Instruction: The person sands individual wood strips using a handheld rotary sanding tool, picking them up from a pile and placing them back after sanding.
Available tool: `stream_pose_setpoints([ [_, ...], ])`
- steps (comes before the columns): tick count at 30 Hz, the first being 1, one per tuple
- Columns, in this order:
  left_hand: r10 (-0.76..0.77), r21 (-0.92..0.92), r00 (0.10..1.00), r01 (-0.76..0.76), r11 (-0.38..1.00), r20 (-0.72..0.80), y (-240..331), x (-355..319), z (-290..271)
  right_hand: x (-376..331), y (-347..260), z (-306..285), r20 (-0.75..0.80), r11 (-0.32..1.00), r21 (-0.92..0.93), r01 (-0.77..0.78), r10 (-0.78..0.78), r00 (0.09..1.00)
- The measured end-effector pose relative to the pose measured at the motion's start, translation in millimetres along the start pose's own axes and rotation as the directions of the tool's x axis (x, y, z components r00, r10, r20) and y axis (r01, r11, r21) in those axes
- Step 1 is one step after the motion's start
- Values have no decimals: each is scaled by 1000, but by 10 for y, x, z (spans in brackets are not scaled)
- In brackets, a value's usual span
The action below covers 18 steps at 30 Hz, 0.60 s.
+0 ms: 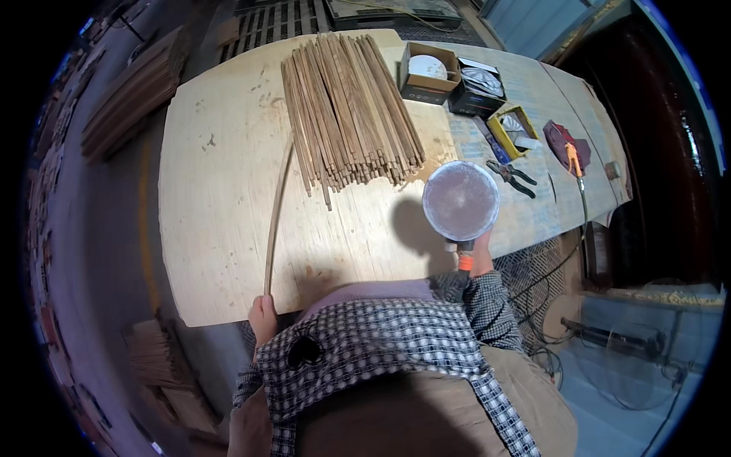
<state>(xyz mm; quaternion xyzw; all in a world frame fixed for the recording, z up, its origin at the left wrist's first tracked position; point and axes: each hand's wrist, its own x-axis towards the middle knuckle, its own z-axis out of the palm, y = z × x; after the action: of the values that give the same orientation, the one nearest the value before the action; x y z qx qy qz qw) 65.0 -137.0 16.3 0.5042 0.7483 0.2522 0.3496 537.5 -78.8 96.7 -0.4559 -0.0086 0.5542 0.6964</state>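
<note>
We are logging the edges of the surface [217,190] first: its left edge is running down to a near corner left of our hands, and its near edge is passing just in front of the checked apron [373,339]. The left hand [263,318] is wrapping its fingers tightly around the near end of one thin wooden stick [278,221], right by that near edge. The stick is pointing away from us, its far end meeting the left side of the bundle [350,114] in view; we cannot tell whether they are touching. Pale wood is showing along both sides of the stick, broadly toward the left edge. The right hand [482,257] is gripping one sander [461,199], partly hidden behind it, the round pad facing up toward us. We are counting one stick in hand, while those in the bundle are overlapping too closely for a figure. Two open boxes are standing right of the bundle, one brown box [425,88] and one black box [474,103]. One yellow box [503,145] is sitting nearer, one pair of pliers [504,173] is lying between it and the sander, and one orange air gun [573,158] is resting on one dark red cloth [557,141] farther right.
</note>
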Motion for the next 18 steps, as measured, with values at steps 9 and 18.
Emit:
stream_pose_setpoints([
  [9,111,192,992,-97,977,-61,-666,-300,-480,-599,613,120,79,992,124,-15,5,997],
  [18,36,331,994,-69,941,105,-1173,-239,-1035,-871,998,420,140,988,144,51,-72,988],
])
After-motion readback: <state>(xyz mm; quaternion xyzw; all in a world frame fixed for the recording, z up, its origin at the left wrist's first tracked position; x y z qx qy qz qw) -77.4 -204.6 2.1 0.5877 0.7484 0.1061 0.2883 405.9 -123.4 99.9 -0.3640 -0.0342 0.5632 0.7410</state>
